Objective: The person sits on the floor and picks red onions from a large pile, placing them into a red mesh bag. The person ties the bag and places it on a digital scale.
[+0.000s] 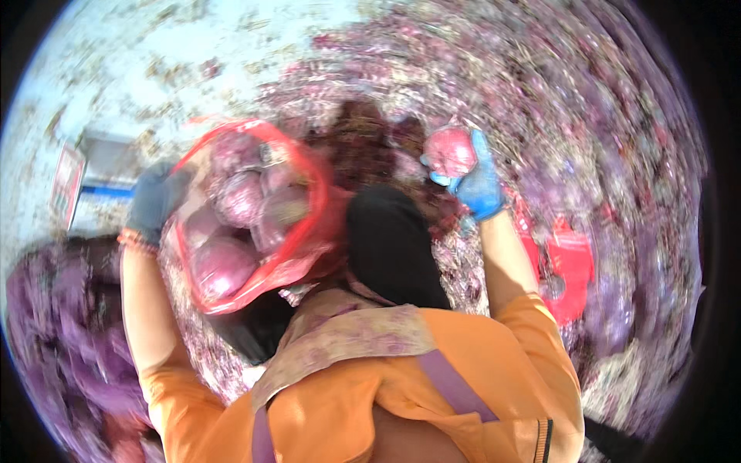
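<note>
My left hand (155,199), in a dark blue-grey glove, is at the left rim of a red plastic bag (315,228); motion blur hides its fingertips, so its grip cannot be made out. Several red onions (226,267) lie inside the bag, whose mouth is wide open towards me. To the right, my right hand (477,179), in a blue glove, holds a single red onion (451,151) in its fingers, apart from the bag.
Blurred onions and dry skins (550,116) cover the ground at the right. Red plastic bags (570,278) lie beside my right forearm. A box-like object with a blue bar (107,191) stands at left, above purple mesh sacks (63,324). Dark clumps (359,144) lie ahead.
</note>
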Demonstrator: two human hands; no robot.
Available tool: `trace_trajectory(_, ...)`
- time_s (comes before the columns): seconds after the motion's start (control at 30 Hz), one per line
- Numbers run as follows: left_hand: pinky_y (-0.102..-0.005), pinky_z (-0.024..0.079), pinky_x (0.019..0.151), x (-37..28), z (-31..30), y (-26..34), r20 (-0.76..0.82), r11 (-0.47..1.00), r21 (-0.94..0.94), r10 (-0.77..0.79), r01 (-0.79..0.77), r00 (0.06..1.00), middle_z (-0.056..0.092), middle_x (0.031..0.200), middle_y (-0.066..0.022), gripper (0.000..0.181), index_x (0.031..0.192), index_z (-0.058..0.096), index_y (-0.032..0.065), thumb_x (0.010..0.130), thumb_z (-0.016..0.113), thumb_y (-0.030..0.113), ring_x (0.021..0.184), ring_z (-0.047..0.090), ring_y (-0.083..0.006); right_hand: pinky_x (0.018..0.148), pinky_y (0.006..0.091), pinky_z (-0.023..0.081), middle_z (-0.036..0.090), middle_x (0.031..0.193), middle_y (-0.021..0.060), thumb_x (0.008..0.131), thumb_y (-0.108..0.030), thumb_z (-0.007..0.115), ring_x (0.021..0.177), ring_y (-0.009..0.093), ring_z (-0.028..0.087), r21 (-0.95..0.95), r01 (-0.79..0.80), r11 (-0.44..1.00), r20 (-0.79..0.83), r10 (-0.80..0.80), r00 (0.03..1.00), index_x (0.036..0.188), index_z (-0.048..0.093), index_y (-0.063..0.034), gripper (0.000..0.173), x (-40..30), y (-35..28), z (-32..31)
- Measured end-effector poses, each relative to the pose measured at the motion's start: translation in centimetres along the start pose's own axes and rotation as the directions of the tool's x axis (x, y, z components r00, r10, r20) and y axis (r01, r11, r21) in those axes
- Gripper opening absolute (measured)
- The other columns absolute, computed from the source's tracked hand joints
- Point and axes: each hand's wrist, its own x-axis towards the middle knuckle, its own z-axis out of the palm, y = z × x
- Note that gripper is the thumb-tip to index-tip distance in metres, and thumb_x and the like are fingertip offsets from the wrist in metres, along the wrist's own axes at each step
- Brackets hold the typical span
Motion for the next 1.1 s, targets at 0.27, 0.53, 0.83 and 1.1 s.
trace_trajectory(0.27, -0.0268, 0.042, 0.065, 3.6, -0.2, -2.9, 0.028, 0.863, -0.249, 0.461, -0.44, 0.887, 0.058, 0.075, 0.0005, 0.016, 0.081, 0.064, 0.0033, 0.086, 0.061, 0.018, 0.069, 0.05, -0.01, 0.088, 0.0428, 0.054, 0.07, 0.112, 0.0179, 0.086, -0.054, 0.067, 0.1, 0.03, 0.068, -0.386, 0.896, -0.219, 0.852, 0.288, 0.437, 0.134, 0.058, -0.0092, 0.067, 3.2, 4.8, 32.1)
trace_trajectory(0.53, -0.0362, 0.053, 0.07, 1.2, 4.1, -0.5, -0.397, 0.924, 0.23, 0.376, -0.305, 0.838, 0.071, 0.078, -0.0136, 0.02, 0.101, 0.073, 0.0047, 0.086, 0.066, 0.015, 0.07, 0.067, -0.0249, 0.084, 0.0456, 0.054, 0.072, 0.1, 0.0171, 0.092, -0.054, 0.054, 0.091, 0.037, 0.069, -0.468, 0.761, -0.45, 0.668, 0.384, 0.638, 0.116, 0.071, -0.0127, 0.05, 7.3, 10.4, 31.3)
trace_trajectory(0.83, -0.043, 0.052, 0.081, -1.5, 0.5, 0.3, -0.255, 0.592, 0.727, 0.704, -0.348, 0.663, 0.072, 0.098, -0.0183, 0.046, 0.116, 0.071, 0.004, 0.07, 0.062, 0.004, 0.086, 0.067, -0.0357, 0.098, 0.0425, 0.051, 0.069, 0.117, 0.0189, 0.094, -0.05, 0.058, 0.11, 0.036, 0.066, -0.895, -0.057, -0.442, -0.04, -0.049, 0.998, 0.126, 0.064, -0.0115, 0.05, 11.6, -6.6, -3.6)
trace_trajectory(1.1, -0.0392, 0.053, 0.082, -2.1, 0.8, 0.7, -0.269, 0.603, 0.749, 0.655, -0.274, 0.706, 0.073, 0.101, -0.0193, 0.028, 0.114, 0.071, -0.0002, 0.088, 0.059, 0.001, 0.089, 0.07, -0.0335, 0.11, 0.051, 0.041, 0.036, 0.149, 0.0313, 0.064, -0.05, 0.085, 0.135, 0.042, 0.045, -0.669, -0.742, -0.039, -0.702, -0.294, 0.648, 0.155, 0.029, -0.0219, 0.11, 10.9, 3.3, -19.3)
